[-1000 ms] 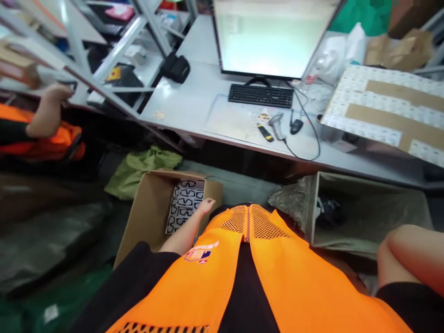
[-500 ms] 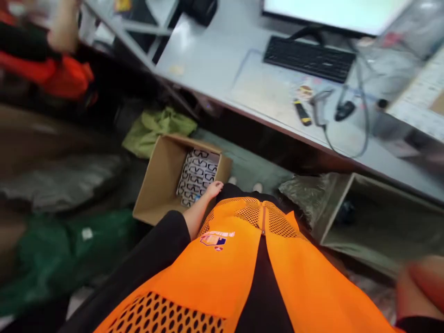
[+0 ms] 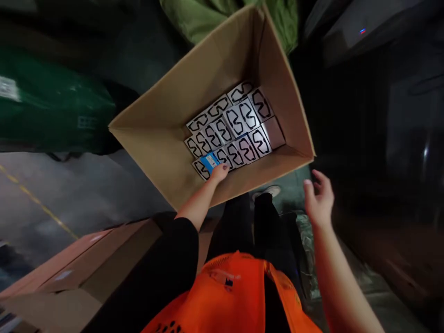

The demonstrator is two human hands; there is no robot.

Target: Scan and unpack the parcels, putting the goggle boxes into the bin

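Inside a deep open cardboard box (image 3: 149, 143), my left hand (image 3: 220, 172) is closed at the lower right edge of a small blue packet (image 3: 210, 161) with a white label; its fingertips are mostly hidden. The packet lies over rows of small white boxes (image 3: 236, 121) printed with black looping outlines. Outside the box, off its right corner, my right hand (image 3: 319, 199) is raised with fingers apart and slightly bent, holding nothing.
Green cloth or sacking (image 3: 201, 18) lies behind the box. To the left is a dark green wrapped bundle (image 3: 52, 104) with a white label. Brown cartons (image 3: 79, 263) stand at lower left, and clear plastic wrapping (image 3: 308, 249) lies by my legs.
My view has turned from the desk down to the cardboard box. My left hand has gone from beside the box's edge into it, down to the blue packet. My right hand has come forward.
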